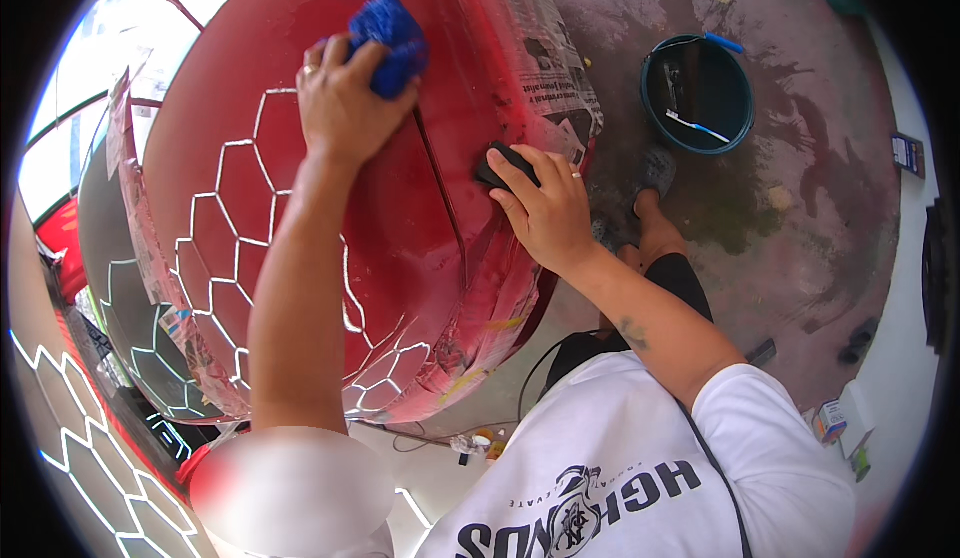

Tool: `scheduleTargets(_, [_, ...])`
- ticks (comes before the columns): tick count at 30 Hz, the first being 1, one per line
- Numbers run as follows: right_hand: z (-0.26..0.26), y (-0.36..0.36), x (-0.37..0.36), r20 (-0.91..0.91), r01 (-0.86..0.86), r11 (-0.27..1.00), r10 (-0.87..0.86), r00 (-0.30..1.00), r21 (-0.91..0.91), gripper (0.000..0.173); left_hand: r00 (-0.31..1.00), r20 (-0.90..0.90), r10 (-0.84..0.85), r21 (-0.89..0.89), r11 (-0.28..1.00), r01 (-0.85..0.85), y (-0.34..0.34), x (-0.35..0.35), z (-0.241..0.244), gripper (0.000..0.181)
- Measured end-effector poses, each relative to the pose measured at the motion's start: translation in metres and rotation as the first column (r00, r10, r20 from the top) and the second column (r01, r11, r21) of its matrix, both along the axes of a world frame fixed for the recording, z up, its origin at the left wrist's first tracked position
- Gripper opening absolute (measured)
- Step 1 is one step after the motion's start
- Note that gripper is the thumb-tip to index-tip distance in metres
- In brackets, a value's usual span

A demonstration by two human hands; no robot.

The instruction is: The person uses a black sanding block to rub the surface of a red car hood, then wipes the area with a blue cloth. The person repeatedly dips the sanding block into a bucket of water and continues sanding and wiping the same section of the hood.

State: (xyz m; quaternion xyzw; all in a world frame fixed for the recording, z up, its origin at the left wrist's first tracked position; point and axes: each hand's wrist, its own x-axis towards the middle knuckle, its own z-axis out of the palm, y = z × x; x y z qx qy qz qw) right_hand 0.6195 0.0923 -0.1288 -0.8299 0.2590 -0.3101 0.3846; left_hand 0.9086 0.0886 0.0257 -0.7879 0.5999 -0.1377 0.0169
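A glossy red car body panel [390, 258] fills the middle left, wet in places, with a dark seam running down it. Near its top, my left hand [349, 97] grips a crumpled blue cloth [388, 40], slightly blurred, against the panel. To the right of the seam, my right hand [547, 198] holds a black block [508, 166], probably a sanding block, flat on the red surface. Its underside is hidden. Newspaper masking [536, 40] with red overspray lines the panel's right edge. More masking paper [142, 213] runs along the left edge.
A dark teal bucket [646, 100] of liquid, with a blue-and-white toothbrush [697, 127] in it, stands on the stained floor at right, near my feet. A cable [525, 385] trails beside my legs. Small boxes [832, 419] and dark footwear [859, 340] lie by the right wall.
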Motion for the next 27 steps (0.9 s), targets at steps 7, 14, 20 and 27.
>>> scheduleTargets(7, [0.01, -0.033, 0.037, 0.091, 0.072, 0.995, -0.067, 0.994, -0.063, 0.058, 0.96, -0.229, -0.163, 0.078, 0.98, 0.186, 0.085, -0.048, 0.037, 0.038])
scheduleTargets(14, [0.028, -0.06, 0.076, 0.051, 0.145, 0.988, -0.147, 0.988, 0.045, 0.054, 0.994, -0.109, -0.022, -0.037, 0.999, 0.018, 0.086, 0.044, 0.036, 0.054])
scheduleTargets(20, [0.037, -0.035, 0.044, 0.023, 0.069, 0.997, -0.069, 0.997, -0.031, 0.055, 0.995, -0.096, -0.03, -0.035, 0.999, 0.026, 0.09, 0.045, 0.035, 0.056])
scheduleTargets(27, [0.026, -0.069, 0.094, 0.063, 0.155, 0.987, -0.158, 0.985, 0.044, 0.055, 0.993, -0.119, 0.015, -0.053, 0.998, -0.021, 0.088, 0.046, 0.031, 0.056])
